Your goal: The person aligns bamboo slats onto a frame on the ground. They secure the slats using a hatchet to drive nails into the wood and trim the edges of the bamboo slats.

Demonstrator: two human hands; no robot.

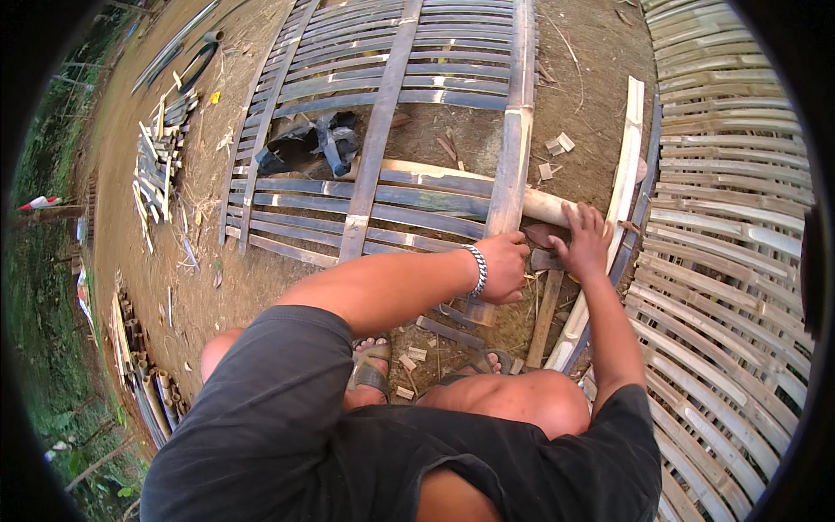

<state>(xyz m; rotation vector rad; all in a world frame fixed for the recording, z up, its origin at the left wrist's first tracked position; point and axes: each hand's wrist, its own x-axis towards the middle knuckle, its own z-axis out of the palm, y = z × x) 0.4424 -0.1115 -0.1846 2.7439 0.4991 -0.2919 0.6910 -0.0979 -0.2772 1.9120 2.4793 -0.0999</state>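
My left hand [503,268], with a chain bracelet on its wrist, is closed over the near end of the bamboo rail [511,165] of a slatted bamboo panel [380,130]. Its curled fingers hide whatever is in them. Beside it, my right hand [584,241] has its fingers apart, with the fingertips at the end of a round bamboo pole [550,207]. That pole lies crosswise under the rail. Below the right hand a tool with a dark metal head and a wooden handle [545,317] rests on the ground. A brown, pointed piece [541,233] shows between my hands.
A long split bamboo strip [624,187] runs along my right, beside another slatted bamboo panel [718,209]. Crumpled dark plastic [317,146] lies amid the first panel's slats. Offcuts [158,165] are piled at left, and small wood chips [417,354] lie by my sandals.
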